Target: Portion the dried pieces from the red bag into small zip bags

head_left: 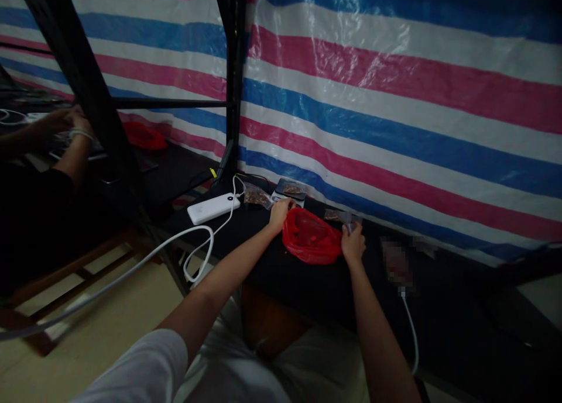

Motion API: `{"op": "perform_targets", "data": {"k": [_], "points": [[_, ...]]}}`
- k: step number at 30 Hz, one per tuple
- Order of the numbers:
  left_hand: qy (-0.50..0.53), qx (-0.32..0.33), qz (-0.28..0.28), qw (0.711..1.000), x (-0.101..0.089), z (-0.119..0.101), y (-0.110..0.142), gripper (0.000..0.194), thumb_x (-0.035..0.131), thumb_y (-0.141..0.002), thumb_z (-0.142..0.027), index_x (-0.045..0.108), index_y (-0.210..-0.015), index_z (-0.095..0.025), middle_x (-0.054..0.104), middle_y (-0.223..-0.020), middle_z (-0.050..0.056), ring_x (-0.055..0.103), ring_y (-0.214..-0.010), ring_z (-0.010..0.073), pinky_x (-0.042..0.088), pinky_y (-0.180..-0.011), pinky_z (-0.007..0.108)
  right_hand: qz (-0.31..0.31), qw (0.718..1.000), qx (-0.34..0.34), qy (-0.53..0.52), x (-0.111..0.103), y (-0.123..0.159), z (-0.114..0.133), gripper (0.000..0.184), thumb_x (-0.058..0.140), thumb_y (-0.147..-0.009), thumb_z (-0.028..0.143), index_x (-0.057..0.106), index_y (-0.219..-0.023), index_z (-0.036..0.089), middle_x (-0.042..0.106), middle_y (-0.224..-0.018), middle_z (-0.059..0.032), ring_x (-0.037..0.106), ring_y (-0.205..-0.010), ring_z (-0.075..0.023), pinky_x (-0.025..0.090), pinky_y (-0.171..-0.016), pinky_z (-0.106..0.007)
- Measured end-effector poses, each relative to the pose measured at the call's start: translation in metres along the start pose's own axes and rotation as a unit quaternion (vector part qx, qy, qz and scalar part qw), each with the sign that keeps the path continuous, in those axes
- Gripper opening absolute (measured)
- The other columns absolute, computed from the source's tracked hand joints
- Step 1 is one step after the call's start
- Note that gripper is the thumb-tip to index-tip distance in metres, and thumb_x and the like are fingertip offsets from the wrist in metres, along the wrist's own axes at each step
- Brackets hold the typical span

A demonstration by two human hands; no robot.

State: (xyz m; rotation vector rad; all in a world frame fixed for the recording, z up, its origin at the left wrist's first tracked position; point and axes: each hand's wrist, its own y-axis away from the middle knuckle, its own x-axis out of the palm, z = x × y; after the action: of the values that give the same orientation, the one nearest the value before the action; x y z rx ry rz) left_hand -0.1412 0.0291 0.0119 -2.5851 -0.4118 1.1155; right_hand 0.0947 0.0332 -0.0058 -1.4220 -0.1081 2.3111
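Observation:
A red plastic bag (311,237) lies open on the black table (272,262) between my two hands. My left hand (281,212) rests closed at the bag's far left rim, close to a small scale (290,190) with a clear packet of brown bits on it. My right hand (352,243) sits at the bag's right edge, fingers pinched on a small clear packet (340,217). Another clear packet of brown bits (256,197) lies left of the scale.
A white power bank (213,207) with a white cable (144,259) lies at the table's left end. A striped tarp (395,99) hangs behind. Black frame posts (235,69) stand at left. Another person's hands (70,125) work at far left near a red bag (143,137).

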Motion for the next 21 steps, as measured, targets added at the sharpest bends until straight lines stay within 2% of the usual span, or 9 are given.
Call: {"op": "perform_targets", "data": {"k": [5, 9, 11, 14, 18, 20, 21], "points": [[-0.028, -0.011, 0.006, 1.0, 0.001, 0.001, 0.0, 0.02, 0.042, -0.084, -0.023, 0.061, -0.088, -0.018, 0.064, -0.084, 0.005, 0.057, -0.081, 0.0147, 0.039, -0.074, 0.023, -0.031, 0.998, -0.004, -0.05, 0.004, -0.004, -0.005, 0.047, 0.04, -0.078, 0.042, 0.045, -0.116, 0.015, 0.049, -0.114, -0.0177, 0.041, -0.108, -0.0329, 0.035, -0.081, -0.042], [-0.058, -0.038, -0.008, 0.998, 0.002, 0.003, -0.002, 0.025, 0.038, -0.087, -0.027, 0.06, -0.095, -0.018, 0.065, -0.084, 0.007, 0.06, -0.079, 0.0159, 0.041, -0.071, 0.024, -0.067, 0.99, -0.049, -0.116, 0.013, -0.015, -0.016, 0.041, 0.052, -0.068, 0.038, 0.054, -0.102, 0.014, 0.055, -0.103, -0.0162, 0.046, -0.103, -0.0313, 0.033, -0.086, -0.043], [-0.064, -0.048, -0.012, 0.997, 0.004, 0.004, -0.004, 0.026, 0.038, -0.087, -0.029, 0.06, -0.096, -0.018, 0.065, -0.083, 0.008, 0.06, -0.079, 0.0172, 0.042, -0.07, 0.025, -0.078, 0.979, -0.054, -0.181, 0.016, -0.02, -0.021, 0.043, 0.053, -0.066, 0.038, 0.052, -0.101, 0.014, 0.058, -0.1, -0.0144, 0.052, -0.096, -0.0286, 0.036, -0.083, -0.04], [-0.06, -0.055, -0.004, 0.997, 0.006, 0.003, -0.004, 0.026, 0.039, -0.086, -0.03, 0.061, -0.095, -0.019, 0.065, -0.081, 0.008, 0.061, -0.078, 0.0181, 0.043, -0.07, 0.026, -0.057, 0.968, -0.009, -0.245, 0.017, -0.02, -0.022, 0.048, 0.055, -0.065, 0.038, 0.044, -0.107, 0.017, 0.06, -0.103, -0.0111, 0.056, -0.091, -0.0238, 0.04, -0.078, -0.036], [-0.043, -0.059, 0.007, 0.997, 0.005, 0.006, -0.006, 0.027, 0.039, -0.086, -0.032, 0.06, -0.097, -0.019, 0.065, -0.084, 0.008, 0.06, -0.081, 0.018, 0.043, -0.073, 0.026, -0.022, 0.98, 0.063, -0.188, 0.012, -0.014, -0.017, 0.05, 0.06, -0.061, 0.033, 0.042, -0.107, 0.024, 0.062, -0.104, -0.0081, 0.055, -0.095, -0.0287, 0.035, -0.084, -0.047], [-0.034, -0.062, 0.005, 0.997, 0.004, 0.009, -0.009, 0.028, 0.039, -0.086, -0.032, 0.06, -0.098, -0.019, 0.064, -0.086, 0.009, 0.059, -0.084, 0.019, 0.042, -0.075, 0.027, -0.047, 0.984, 0.069, -0.158, 0.005, -0.008, -0.01, 0.056, 0.06, -0.062, 0.037, 0.041, -0.113, 0.024, 0.059, -0.109, -0.0101, 0.052, -0.1, -0.0322, 0.032, -0.084, -0.052], [-0.028, -0.063, 0.002, 0.998, 0.003, 0.012, -0.011, 0.028, 0.039, -0.086, -0.032, 0.06, -0.098, -0.019, 0.064, -0.087, 0.01, 0.059, -0.085, 0.0194, 0.042, -0.076, 0.028, -0.081, 0.985, 0.058, -0.144, -0.001, -0.005, -0.006, 0.057, 0.059, -0.064, 0.039, 0.04, -0.116, 0.024, 0.057, -0.113, -0.0115, 0.05, -0.103, -0.0329, 0.032, -0.084, -0.053]]}}
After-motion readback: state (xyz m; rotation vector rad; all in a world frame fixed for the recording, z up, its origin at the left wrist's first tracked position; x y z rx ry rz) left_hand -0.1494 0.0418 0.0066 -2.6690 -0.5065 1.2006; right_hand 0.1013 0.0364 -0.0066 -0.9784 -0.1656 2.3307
